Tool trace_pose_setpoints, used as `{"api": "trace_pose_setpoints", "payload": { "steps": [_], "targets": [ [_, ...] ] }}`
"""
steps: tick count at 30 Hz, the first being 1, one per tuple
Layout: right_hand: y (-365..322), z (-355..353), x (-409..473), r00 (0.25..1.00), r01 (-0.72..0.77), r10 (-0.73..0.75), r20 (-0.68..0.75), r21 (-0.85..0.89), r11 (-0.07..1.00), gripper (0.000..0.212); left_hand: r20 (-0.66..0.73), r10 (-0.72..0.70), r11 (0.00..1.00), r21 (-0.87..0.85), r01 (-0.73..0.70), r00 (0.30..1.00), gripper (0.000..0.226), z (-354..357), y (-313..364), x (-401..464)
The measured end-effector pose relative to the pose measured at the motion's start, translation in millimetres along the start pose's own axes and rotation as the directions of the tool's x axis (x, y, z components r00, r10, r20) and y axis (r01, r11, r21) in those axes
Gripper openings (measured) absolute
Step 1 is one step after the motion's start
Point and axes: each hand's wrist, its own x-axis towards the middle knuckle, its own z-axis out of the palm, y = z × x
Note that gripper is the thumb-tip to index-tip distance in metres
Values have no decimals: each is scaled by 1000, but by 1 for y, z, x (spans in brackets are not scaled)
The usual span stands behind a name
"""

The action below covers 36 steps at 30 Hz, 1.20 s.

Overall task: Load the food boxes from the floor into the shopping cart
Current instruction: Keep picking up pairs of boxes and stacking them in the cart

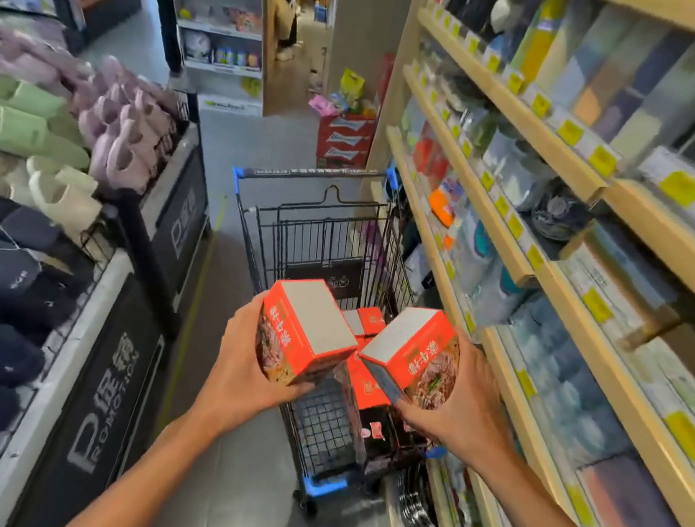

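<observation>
Two orange food boxes are up in the air over the cart [331, 235], one per hand. The left hand [245, 364] has its fingers curled under and around the left box [306, 332]; the right hand [456, 399] grips the right box [413, 354] the same way. Both boxes are tilted, grey tops facing up, and their near corners almost touch. The sides carry a noodle photo and some Chinese writing I can't make out. More orange boxes [366, 379] already sit in the cart basket below, stacked toward the right side.

On the left is a slipper rack [42, 164] with a black sign [105, 404] reading "PROMOTION". The shelves [513, 257] on the right have yellow price tags, too blurry to read. Red cartons [345, 140] are stacked past the cart, and their print isn't legible either.
</observation>
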Motion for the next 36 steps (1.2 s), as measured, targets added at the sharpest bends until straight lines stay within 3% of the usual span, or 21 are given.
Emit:
{"api": "trace_pose_setpoints", "payload": {
  "steps": [11,19,25,31,36],
  "targets": [
    [29,32,121,990,18,1,144,-134,991,143,-21,-189,969,-165,183,982,122,25,-58,74],
    [83,96,224,956,130,-43,291,-287,949,139,-5,-336,928,-172,330,942,124,76,-108,127],
    [111,146,302,901,273,-88,425,-398,876,133,12,-357,920,-170,354,934,124,129,-163,178],
    [129,205,384,870,407,-111,480,-574,711,123,74,-325,925,-183,333,943,123,158,-229,219],
    [120,255,435,745,639,-157,649,-626,446,103,112,-349,911,-193,365,930,122,164,-265,235]
  ]
}}
